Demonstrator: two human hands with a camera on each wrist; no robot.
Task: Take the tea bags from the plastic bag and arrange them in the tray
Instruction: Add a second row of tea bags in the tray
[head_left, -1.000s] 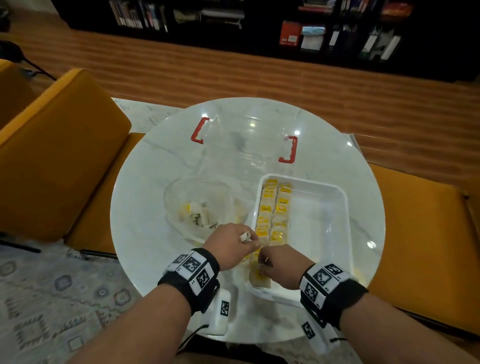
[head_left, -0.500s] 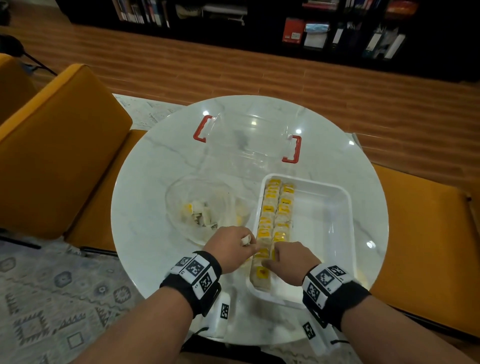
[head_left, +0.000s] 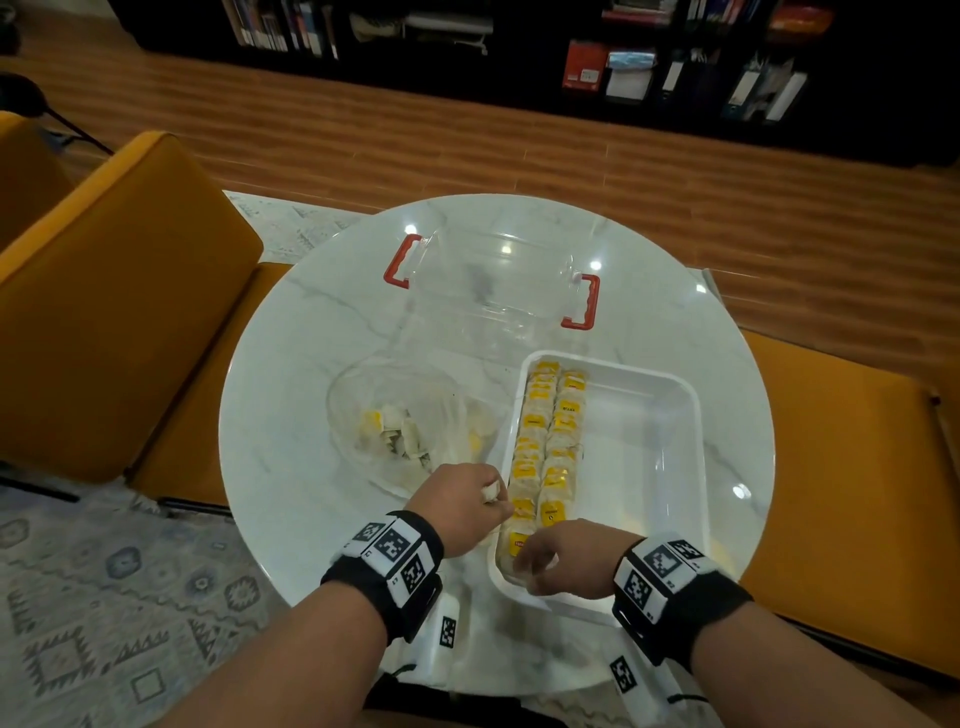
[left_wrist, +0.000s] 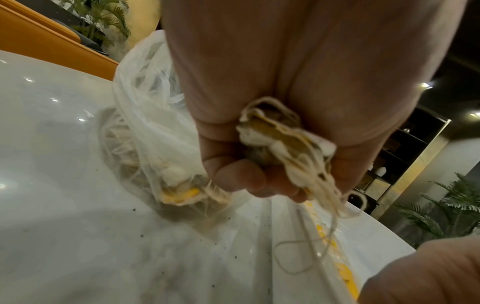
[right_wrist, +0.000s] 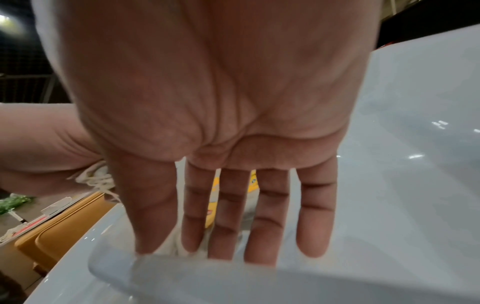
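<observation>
Yellow-tagged tea bags (head_left: 545, 447) fill two rows along the white tray (head_left: 670, 467), more left in the plastic bag (head_left: 400, 431), as the left hand (head_left: 462, 506) clutches several and the right hand (head_left: 563, 558), fingers straight, presses the nearest.

Tea bags (head_left: 546, 441) in tray (head_left: 670, 447)

one tray (head_left: 670, 395), one plastic bag (head_left: 363, 400), two hands, two red handles
</observation>
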